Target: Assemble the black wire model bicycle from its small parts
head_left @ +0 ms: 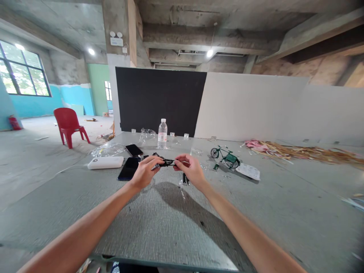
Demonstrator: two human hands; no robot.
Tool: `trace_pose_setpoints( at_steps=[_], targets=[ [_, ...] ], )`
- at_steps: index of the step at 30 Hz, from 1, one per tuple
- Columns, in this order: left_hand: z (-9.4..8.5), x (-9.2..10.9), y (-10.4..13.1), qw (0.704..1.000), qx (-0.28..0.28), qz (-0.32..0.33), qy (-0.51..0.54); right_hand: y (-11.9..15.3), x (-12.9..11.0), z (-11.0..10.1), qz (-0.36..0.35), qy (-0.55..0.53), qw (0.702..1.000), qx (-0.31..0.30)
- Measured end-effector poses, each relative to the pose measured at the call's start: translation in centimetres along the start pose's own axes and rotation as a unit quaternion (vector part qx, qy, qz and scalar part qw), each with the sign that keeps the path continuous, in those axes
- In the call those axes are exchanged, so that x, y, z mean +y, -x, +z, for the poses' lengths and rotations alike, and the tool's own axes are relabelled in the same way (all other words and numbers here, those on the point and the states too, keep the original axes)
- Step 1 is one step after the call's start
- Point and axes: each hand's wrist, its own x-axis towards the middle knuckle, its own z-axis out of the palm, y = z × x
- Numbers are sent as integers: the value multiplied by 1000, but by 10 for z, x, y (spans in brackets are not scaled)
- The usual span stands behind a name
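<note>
Between my hands is a thin, black, wiry piece (pixel 167 162), held just above the grey table (pixel 159 223); its exact kind is not clear. My left hand (pixel 144 171) has its fingers closed around the piece's left end. The right end is pinched between thumb and fingers of my right hand (pixel 192 168). Below the right hand lie small black strips (pixel 185 179) with clear plastic about them. To the right stands a small green model bicycle (pixel 227 156), with a small green part (pixel 216 167) beside it and a white printed sheet or card (pixel 248 171) near its rear wheel.
Left of my hands lie two dark phones (pixel 128 169) and a white power bank (pixel 105 162) with a cable. A water bottle (pixel 162 134) stands upright behind. Crumpled clear wrap (pixel 108 149) and brown strips (pixel 298 151) lie farther out. A black panel (pixel 160 100) stands at the back.
</note>
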Motion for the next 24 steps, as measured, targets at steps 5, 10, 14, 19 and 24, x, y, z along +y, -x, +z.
trace_pose_setpoints(
  at_steps=[5,10,14,19,24],
  targets=[
    [8,-9,4,998,-33,13,-45,-1,12,-1,-2,22,1000,-8],
    [10,-13,4,995,-37,46,-83,-1,11,-2,-4,32,999,6],
    [9,-11,4,994,-40,58,-78,-1,9,-3,-14,47,999,3],
    [10,-8,5,996,-52,40,-58,-1,11,-3,-16,59,998,-7],
    [11,-8,5,994,-57,36,-80,-1,10,-3,-13,74,997,-10]
  ],
)
